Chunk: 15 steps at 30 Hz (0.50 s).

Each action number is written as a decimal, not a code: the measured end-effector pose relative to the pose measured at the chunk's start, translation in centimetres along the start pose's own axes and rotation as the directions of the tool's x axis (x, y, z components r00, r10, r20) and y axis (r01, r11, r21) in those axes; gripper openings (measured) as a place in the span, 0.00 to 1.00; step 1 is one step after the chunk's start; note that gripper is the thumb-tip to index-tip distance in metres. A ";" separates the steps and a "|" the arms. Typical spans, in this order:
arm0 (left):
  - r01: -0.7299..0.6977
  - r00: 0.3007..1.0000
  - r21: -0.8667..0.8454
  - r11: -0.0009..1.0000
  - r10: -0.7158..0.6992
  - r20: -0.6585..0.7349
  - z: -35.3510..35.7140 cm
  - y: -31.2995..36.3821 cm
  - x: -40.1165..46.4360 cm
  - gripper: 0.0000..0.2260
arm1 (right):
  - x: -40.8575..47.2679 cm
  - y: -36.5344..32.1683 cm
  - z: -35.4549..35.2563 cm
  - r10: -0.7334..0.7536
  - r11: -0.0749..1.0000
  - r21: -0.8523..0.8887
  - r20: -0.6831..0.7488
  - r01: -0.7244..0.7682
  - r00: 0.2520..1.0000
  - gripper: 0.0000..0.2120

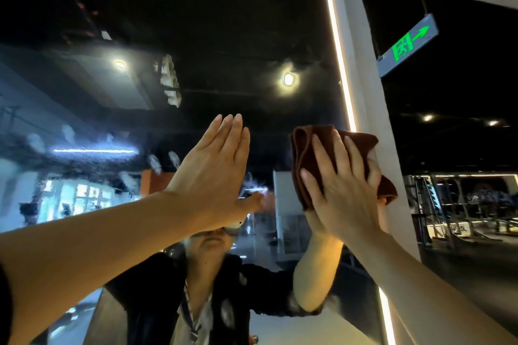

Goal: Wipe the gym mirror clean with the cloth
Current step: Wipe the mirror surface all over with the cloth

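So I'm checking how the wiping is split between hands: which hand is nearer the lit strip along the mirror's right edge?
Right. The right hand presses the folded brown cloth beside the lit strip; the left hand is raised flat further left.

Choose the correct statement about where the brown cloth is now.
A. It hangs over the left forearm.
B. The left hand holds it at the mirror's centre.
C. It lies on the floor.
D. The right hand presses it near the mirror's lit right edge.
D: the right hand lies flat with straight fingers on the brown cloth beside the lit edge strip of the mirror.
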State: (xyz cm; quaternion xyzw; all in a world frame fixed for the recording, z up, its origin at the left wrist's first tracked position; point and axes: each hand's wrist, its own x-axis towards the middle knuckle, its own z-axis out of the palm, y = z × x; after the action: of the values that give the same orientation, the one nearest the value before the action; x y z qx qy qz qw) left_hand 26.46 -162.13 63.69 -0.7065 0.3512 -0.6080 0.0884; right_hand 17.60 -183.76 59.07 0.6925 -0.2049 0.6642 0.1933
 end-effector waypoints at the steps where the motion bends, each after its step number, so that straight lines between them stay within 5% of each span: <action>1: 0.004 1.000 -0.002 1.000 -0.004 0.005 0.0 0.1 0.0 0.46 | -0.3 -0.9 0.1 0.082 0.996 0.023 -0.022 -0.081 0.996 0.27; 3: 0.013 1.000 -0.002 1.000 -0.013 0.002 0.1 0.4 -0.1 0.46 | -2.2 -3.1 0.2 0.118 0.991 0.073 -0.056 -0.114 0.991 0.24; 8: 0.065 0.998 -0.033 0.997 -0.066 -0.014 0.3 1.1 0.0 0.47 | -5.5 -2.1 -0.6 -0.204 0.976 0.081 0.043 0.200 0.978 0.27; 13: -0.071 0.982 -0.177 0.982 0.038 -0.183 1.0 1.6 -2.0 0.42 | -3.3 0.9 -0.8 0.098 0.995 -0.001 0.051 -0.098 0.994 0.28; 15: -0.171 0.958 -0.170 0.971 0.123 -0.260 2.2 2.7 -3.7 0.42 | -5.3 -0.7 -0.7 0.081 0.996 0.033 0.013 -0.082 0.997 0.26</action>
State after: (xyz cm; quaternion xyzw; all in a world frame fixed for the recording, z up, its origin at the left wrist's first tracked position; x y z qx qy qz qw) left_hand 27.37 -162.53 58.70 -0.6021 0.4678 -0.6467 0.0208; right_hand 17.23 -182.63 53.86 0.6905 -0.2230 0.6708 0.1534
